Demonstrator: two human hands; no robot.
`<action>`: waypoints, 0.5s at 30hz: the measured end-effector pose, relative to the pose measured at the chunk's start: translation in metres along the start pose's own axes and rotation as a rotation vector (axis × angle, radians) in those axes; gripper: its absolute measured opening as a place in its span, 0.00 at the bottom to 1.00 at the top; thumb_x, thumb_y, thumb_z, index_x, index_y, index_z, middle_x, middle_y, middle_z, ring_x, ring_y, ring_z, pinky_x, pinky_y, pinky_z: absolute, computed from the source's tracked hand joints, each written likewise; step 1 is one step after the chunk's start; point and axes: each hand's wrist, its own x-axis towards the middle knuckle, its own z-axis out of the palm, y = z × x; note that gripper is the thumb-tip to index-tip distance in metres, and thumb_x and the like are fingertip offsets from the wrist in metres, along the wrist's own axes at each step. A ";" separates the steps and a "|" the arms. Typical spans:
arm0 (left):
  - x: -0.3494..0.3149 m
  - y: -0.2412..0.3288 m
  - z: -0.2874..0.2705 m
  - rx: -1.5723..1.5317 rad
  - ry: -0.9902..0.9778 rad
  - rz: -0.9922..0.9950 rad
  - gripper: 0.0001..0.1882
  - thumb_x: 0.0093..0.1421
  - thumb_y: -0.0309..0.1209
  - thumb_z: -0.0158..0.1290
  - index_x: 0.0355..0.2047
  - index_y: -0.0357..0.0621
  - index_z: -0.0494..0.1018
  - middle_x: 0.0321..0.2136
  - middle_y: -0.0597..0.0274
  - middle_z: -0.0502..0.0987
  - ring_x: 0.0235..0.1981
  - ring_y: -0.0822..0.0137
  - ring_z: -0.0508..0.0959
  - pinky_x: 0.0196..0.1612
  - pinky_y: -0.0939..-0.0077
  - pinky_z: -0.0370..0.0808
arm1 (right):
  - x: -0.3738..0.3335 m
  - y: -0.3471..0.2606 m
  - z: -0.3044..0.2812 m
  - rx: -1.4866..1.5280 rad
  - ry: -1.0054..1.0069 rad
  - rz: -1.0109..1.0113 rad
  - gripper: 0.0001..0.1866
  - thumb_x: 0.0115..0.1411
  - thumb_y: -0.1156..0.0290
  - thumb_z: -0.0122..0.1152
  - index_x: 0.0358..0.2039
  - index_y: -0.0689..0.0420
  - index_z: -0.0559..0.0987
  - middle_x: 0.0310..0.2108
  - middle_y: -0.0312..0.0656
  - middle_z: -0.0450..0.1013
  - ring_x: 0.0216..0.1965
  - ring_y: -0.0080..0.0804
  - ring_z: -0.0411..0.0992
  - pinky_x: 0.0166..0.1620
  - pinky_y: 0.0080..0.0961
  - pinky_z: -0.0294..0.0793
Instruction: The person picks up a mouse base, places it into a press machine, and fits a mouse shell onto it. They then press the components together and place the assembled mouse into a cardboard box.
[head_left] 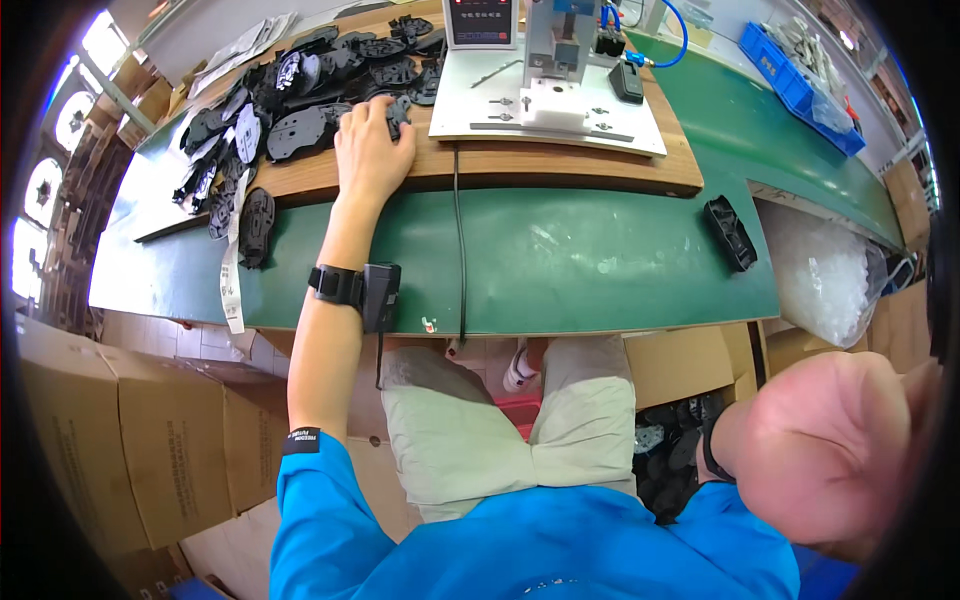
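My left hand (375,150) reaches over the wooden board's front edge, fingers curled down around a dark plastic part (399,114) that shows between thumb and fingers. Beside it spreads a heap of black moulded plastic parts (300,130), some flat and sole-shaped. Just right of that hand stands a small bench press (557,95) on a white base plate. My right hand (825,440) is raised close to the camera at the lower right, large and blurred. Its fingers are hidden, so what it holds does not show.
A black tray-like part (730,233) lies on the green table (560,270) at the right. A dark cable (459,240) runs down the table's front. Blue bin (800,85) stands back right. Cardboard boxes (150,440) sit left; an open box of black parts (680,375) is below right.
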 end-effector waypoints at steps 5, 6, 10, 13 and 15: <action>-0.002 0.000 -0.008 -0.084 -0.045 -0.035 0.11 0.63 0.34 0.59 0.43 0.44 0.82 0.39 0.58 0.83 0.48 0.54 0.80 0.54 0.58 0.72 | -0.065 0.061 0.038 -0.211 -0.366 0.208 0.11 0.73 0.67 0.59 0.50 0.60 0.76 0.38 0.42 0.73 0.29 0.28 0.72 0.27 0.17 0.74; 0.001 0.002 -0.010 -0.110 0.019 -0.036 0.10 0.62 0.34 0.58 0.41 0.44 0.81 0.38 0.58 0.83 0.48 0.54 0.80 0.56 0.57 0.70 | -0.071 0.066 0.035 -0.329 -0.545 0.335 0.12 0.65 0.75 0.64 0.49 0.59 0.79 0.41 0.46 0.74 0.35 0.34 0.75 0.34 0.26 0.77; 0.007 -0.011 -0.018 0.094 0.214 -0.042 0.12 0.60 0.32 0.58 0.43 0.45 0.81 0.45 0.57 0.81 0.55 0.53 0.76 0.63 0.52 0.64 | -0.127 0.126 0.049 -0.433 -0.915 0.468 0.20 0.57 0.83 0.66 0.51 0.59 0.80 0.52 0.48 0.74 0.48 0.51 0.76 0.51 0.42 0.78; 0.001 -0.034 -0.006 0.252 0.235 -0.131 0.22 0.60 0.35 0.58 0.54 0.43 0.78 0.58 0.49 0.75 0.66 0.47 0.68 0.70 0.42 0.58 | -0.151 0.166 0.065 -0.476 -1.040 0.319 0.19 0.58 0.81 0.67 0.51 0.59 0.80 0.52 0.47 0.74 0.51 0.52 0.75 0.54 0.43 0.76; -0.001 -0.046 -0.003 0.403 0.182 -0.266 0.27 0.60 0.39 0.59 0.59 0.41 0.74 0.63 0.43 0.70 0.70 0.44 0.64 0.74 0.37 0.52 | -0.142 0.160 0.084 -0.354 -1.041 0.308 0.18 0.58 0.79 0.69 0.50 0.60 0.80 0.55 0.48 0.74 0.48 0.52 0.77 0.51 0.42 0.79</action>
